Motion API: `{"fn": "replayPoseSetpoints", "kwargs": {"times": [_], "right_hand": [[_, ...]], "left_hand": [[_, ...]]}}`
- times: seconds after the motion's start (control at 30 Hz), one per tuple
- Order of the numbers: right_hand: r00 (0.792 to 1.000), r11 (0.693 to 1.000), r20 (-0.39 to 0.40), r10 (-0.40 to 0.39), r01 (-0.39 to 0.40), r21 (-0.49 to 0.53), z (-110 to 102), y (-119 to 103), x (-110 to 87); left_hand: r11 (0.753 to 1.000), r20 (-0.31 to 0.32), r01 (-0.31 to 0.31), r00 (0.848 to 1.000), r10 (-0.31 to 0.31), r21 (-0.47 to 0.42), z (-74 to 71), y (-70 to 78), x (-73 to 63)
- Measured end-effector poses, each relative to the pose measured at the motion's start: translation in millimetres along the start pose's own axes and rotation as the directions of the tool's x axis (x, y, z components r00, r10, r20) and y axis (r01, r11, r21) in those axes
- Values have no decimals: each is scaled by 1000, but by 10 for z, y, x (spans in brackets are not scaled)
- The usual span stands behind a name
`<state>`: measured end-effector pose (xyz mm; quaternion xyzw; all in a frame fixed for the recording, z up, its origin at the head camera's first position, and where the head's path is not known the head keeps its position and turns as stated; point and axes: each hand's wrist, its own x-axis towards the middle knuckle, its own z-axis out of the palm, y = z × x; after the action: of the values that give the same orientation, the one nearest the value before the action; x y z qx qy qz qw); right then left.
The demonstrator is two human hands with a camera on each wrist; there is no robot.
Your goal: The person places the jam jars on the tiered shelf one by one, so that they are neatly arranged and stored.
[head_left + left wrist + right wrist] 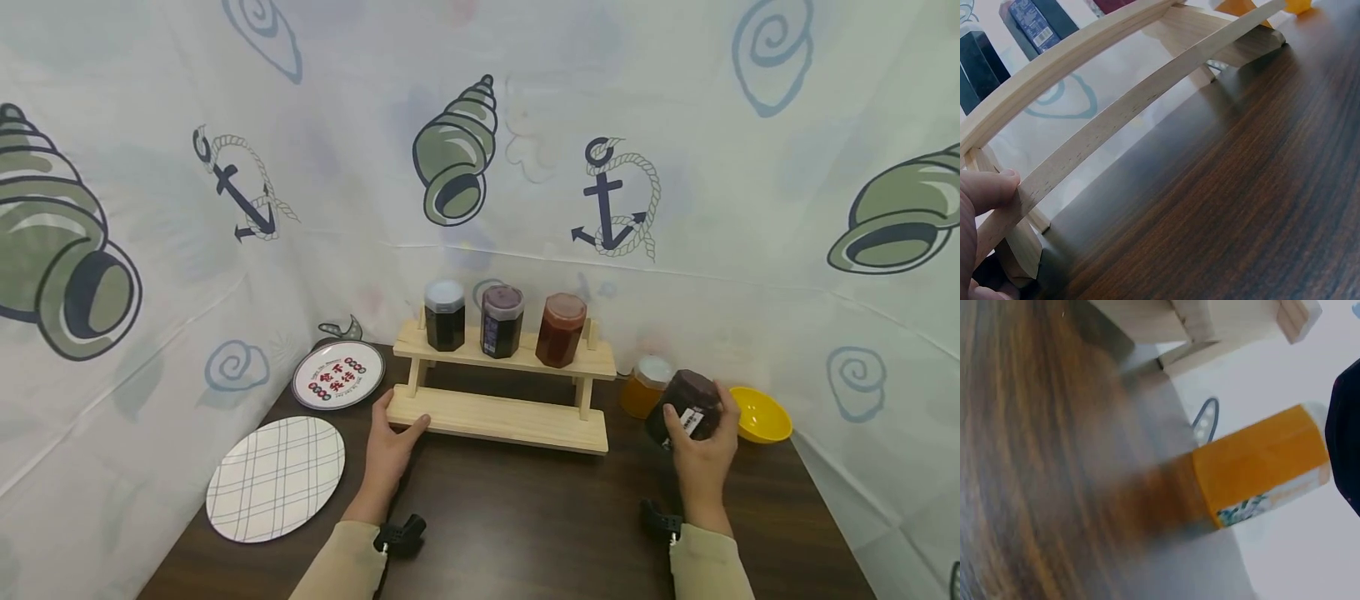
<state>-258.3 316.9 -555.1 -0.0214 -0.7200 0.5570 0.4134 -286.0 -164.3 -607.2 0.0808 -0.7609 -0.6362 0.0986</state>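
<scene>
Left hand (395, 450): clamped on wooden rack (495, 414); tugging might topple shelved jars (502, 323).
Right hand (703, 454): clamped on dark jar (692, 392), right of rack; loosening might drop it.

**Dressed in Beige, Banded in Black**

A long left sleeve (341, 567) in plain, light beige meets its match in the right sleeve (708, 567), each ending at the wrist with soft creases in the cloth. Beyond one sits a black left wrist device (402, 533), its stubby, rounded block jutting toward the inner side; a black right wrist device (660, 521) likewise juts inward. A small pale fleck shows beside each. The left hand (390, 454) and right hand (703, 454) are bare.
</scene>
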Motion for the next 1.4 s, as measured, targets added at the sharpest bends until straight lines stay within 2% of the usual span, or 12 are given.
{"fn": "replayPoseSetpoints", "kwargs": {"times": [0.17, 0.33, 0.47, 0.57, 0.73, 0.8, 0.97, 1.17, 1.27, 1.4], "right_hand": [[993, 999, 113, -26, 28, -16, 131, -329, -36], [975, 991, 187, -118, 126, -32, 322, -348, -97], [959, 986, 230, -165, 167, 12, 496, -421, -190], [936, 980, 291, -199, 191, 54, 623, -371, -262], [878, 979, 437, -195, 151, 134, 821, -410, -400], [867, 985, 472, -159, 111, 129, 900, -448, -463], [855, 997, 513, -79, 55, 63, 1129, -529, -613], [830, 995, 553, -69, 14, 103, 1418, -562, -749], [830, 991, 555, -50, -27, 129, 1534, -554, -804], [845, 984, 534, -39, -62, 169, 1675, -526, -855]], "left_hand": [[1000, -9, -4, 1000, 4, 2, -13, 8, -7], [1000, -14, -9, 1000, 9, 5, -23, -27, -10], [1000, -13, -14, 1000, 14, 5, -21, -47, -17], [1000, -14, -11, 1000, 11, 2, -12, -49, -27], [1000, -8, -3, 1000, 3, -20, 9, -53, -35], [1000, -6, -5, 1000, 5, -24, 17, -50, -33], [1000, -2, -12, 1000, 11, -25, 26, -33, -34], [1000, -2, -11, 1000, 11, -22, 23, -14, -37], [1000, -4, -2, 1000, 2, -21, 14, 7, -36], [1000, -10, -4, 1000, 4, -16, -8, 52, -16]]}}
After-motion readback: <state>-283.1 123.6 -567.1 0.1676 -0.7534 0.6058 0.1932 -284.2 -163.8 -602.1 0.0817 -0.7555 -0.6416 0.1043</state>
